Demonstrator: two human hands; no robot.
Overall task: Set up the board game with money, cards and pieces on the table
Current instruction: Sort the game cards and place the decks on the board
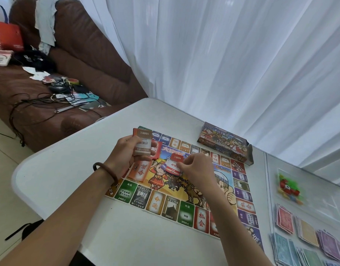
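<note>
left hand (123, 152) grips card stack (141, 145) above game board (166, 207) far-left corner. right hand (199, 167) pinches 1 card (173, 166) over board centre. money piles (307, 239) right of board. game box (224, 143) beyond board's far edge.

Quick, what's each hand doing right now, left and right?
Left hand: grips a stack of brown and red paper cards.
Right hand: pinches one red-topped white paper card over the colourful game board.
</note>
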